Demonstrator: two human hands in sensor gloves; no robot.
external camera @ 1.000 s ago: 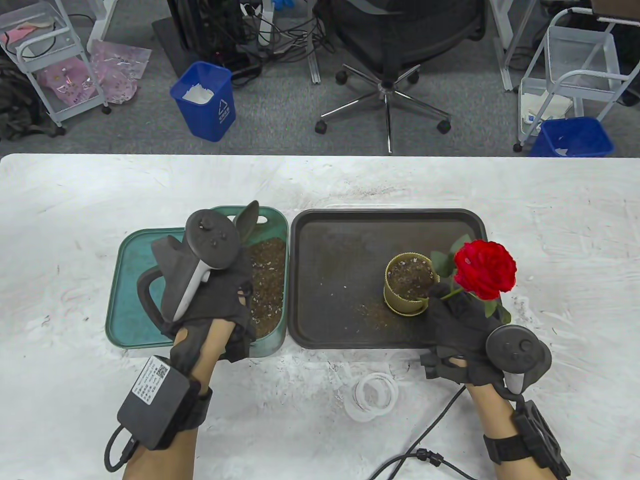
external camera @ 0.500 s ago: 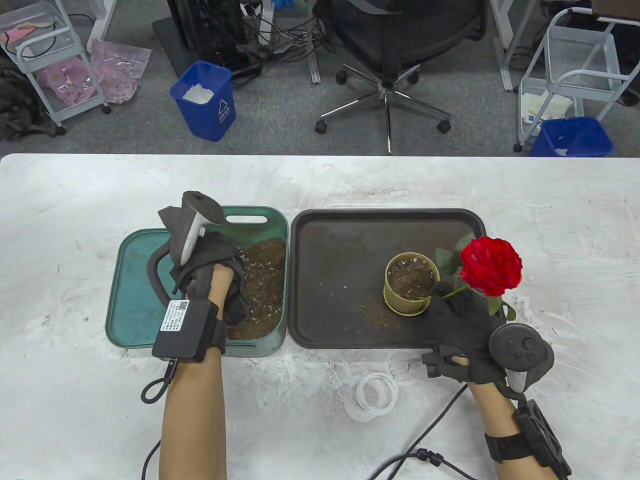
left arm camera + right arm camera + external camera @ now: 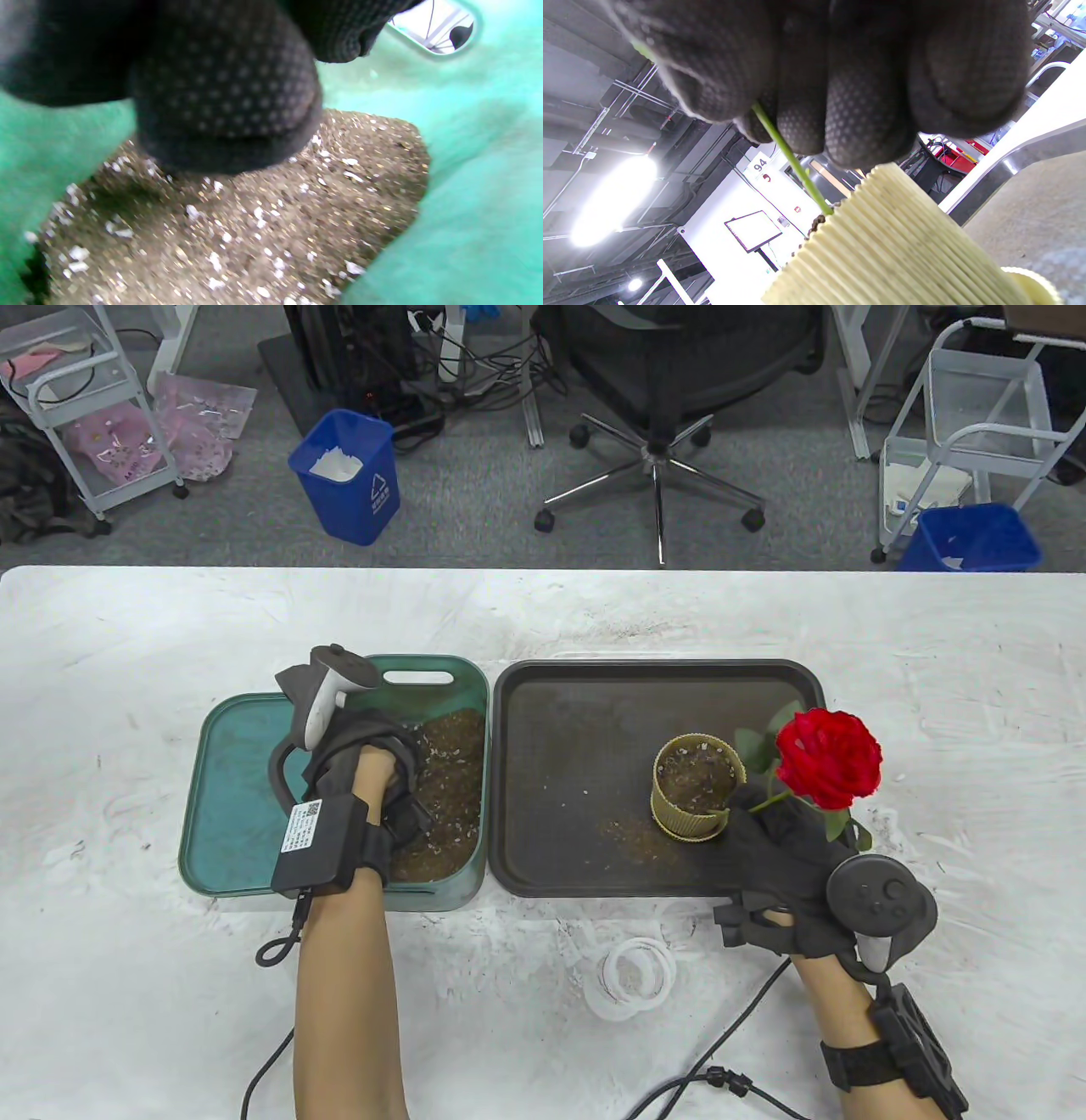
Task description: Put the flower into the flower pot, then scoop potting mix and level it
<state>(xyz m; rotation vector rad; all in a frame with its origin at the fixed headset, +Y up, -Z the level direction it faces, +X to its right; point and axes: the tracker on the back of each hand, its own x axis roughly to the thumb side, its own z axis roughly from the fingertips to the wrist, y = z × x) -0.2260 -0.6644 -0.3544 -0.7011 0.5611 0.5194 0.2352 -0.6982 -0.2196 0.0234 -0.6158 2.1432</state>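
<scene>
My right hand [image 3: 764, 824] pinches the green stem [image 3: 793, 163] of the red rose [image 3: 827, 759]. It holds the bloom tilted just right of the ribbed yellow flower pot [image 3: 697, 785]. In the right wrist view the stem runs from my fingers [image 3: 840, 106] down into the soil at the pot's rim [image 3: 882, 220]. My left hand [image 3: 399, 806] is turned wrist-up inside the green bin [image 3: 424, 666], fingers [image 3: 225, 97] curled down onto the potting mix [image 3: 263, 212]. The scoop it grips is hidden under the hand.
The pot stands on a black tray [image 3: 662, 670] with spilled mix [image 3: 632, 831] in front of it. The bin's teal lid [image 3: 229, 780] lies to the left. White rings [image 3: 632, 976] and a cable [image 3: 704, 1069] lie near the table's front edge.
My left hand rolled over and dipped into the mix. The scoop blade that pointed up at the bin's far side went out of sight. The right hand and rose barely moved.
</scene>
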